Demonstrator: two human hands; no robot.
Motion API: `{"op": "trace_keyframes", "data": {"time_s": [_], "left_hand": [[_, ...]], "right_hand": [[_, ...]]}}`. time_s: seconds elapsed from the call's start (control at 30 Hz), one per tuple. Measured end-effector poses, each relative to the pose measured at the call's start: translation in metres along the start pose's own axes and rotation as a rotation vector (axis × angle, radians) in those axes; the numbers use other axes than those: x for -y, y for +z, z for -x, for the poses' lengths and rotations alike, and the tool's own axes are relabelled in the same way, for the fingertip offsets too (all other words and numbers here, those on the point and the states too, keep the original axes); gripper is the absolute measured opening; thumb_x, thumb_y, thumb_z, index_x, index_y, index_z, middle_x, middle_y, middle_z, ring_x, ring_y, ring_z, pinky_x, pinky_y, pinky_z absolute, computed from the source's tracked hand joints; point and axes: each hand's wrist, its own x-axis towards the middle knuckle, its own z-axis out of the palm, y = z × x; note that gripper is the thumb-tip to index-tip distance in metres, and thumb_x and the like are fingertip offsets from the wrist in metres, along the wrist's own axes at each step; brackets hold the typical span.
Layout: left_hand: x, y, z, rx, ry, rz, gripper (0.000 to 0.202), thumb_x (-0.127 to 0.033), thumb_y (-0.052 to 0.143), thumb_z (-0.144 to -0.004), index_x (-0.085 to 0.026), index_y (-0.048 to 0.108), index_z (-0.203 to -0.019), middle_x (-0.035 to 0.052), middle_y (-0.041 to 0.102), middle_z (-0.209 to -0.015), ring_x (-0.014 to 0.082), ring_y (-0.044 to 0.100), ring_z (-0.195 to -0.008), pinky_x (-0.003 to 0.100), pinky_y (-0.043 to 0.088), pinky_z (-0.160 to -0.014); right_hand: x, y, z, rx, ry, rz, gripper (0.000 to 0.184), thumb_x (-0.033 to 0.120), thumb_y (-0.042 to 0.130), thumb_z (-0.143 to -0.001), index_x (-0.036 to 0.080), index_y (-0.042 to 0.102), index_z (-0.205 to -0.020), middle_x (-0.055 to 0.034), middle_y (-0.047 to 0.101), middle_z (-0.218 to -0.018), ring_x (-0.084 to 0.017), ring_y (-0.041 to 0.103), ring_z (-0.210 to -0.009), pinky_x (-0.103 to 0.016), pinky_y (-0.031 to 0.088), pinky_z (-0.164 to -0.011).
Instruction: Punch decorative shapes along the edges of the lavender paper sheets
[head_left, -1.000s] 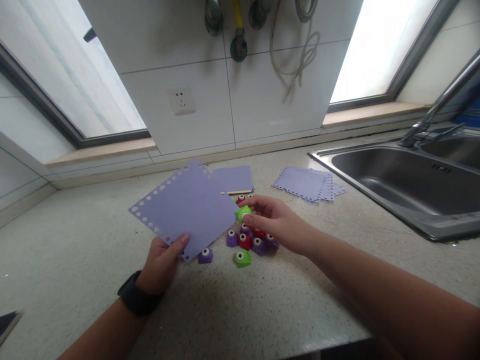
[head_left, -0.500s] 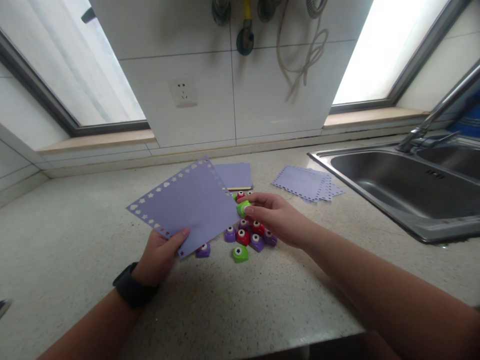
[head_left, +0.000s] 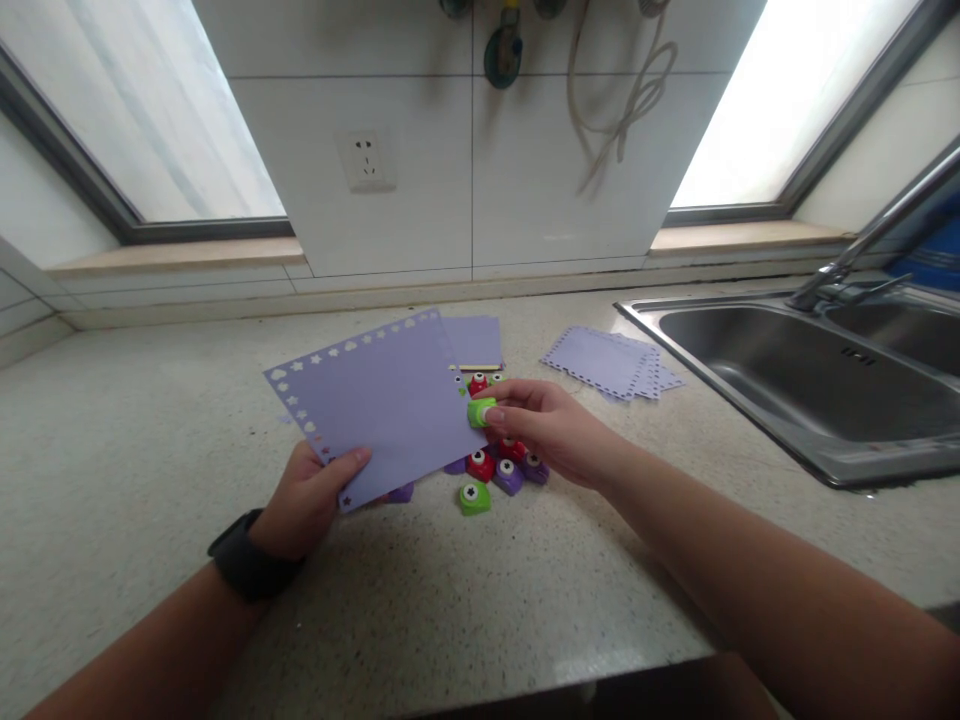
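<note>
Left hand is pinching the purple sheet at its 7 o'clock corner, thumb on top, holding it above the counter. Right hand fingers are closing narrowly around the green punch, which is sitting on the sheet's 3 o'clock edge. My read: the sheet wants holding level, its edge pushed fully into the slot, with spacing matched to the border cut-outs. Loose punches are lying at 5 o'clock. The sink at 3 o'clock is showing bare steel.
</note>
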Motion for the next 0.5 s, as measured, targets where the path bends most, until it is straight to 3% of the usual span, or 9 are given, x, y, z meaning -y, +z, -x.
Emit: {"op": "trace_keyframes", "data": {"time_s": [0.1, 0.3, 0.5], "left_hand": [[-0.0010, 0.0004, -0.0002, 0.033, -0.003, -0.007, 0.016, -0.030, 0.078, -0.081, -0.017, 0.076, -0.091, 0.0046, 0.081, -0.068, 0.0255, 0.078, -0.053, 0.029, 0.061, -0.046], [-0.0004, 0.0001, -0.0001, 0.024, -0.023, 0.048, 0.027, -0.032, 0.084, -0.077, -0.019, 0.072, -0.098, 0.0044, 0.084, -0.081, 0.0261, 0.079, -0.055, 0.029, 0.061, -0.043], [-0.0010, -0.0006, 0.0004, 0.001, -0.036, 0.010, 0.027, -0.027, 0.082, -0.076, -0.018, 0.071, -0.099, 0.0016, 0.081, -0.073, 0.0232, 0.076, -0.051, 0.027, 0.061, -0.043]], "right_hand": [[0.0008, 0.0006, 0.0004, 0.008, 0.003, -0.006, 0.029, 0.036, 0.092, -0.077, 0.020, 0.080, -0.099, -0.0043, 0.078, -0.088, -0.014, 0.071, -0.075, -0.028, 0.060, -0.073], [0.0015, 0.0017, 0.0013, 0.027, -0.014, -0.021, 0.029, 0.038, 0.092, -0.076, 0.021, 0.081, -0.097, -0.0045, 0.077, -0.089, -0.015, 0.070, -0.076, -0.030, 0.060, -0.076], [0.0023, 0.0036, 0.0014, -0.015, 0.016, -0.087, 0.036, 0.041, 0.091, -0.075, 0.020, 0.080, -0.102, -0.0062, 0.076, -0.098, -0.016, 0.071, -0.085, -0.031, 0.058, -0.084]]}}
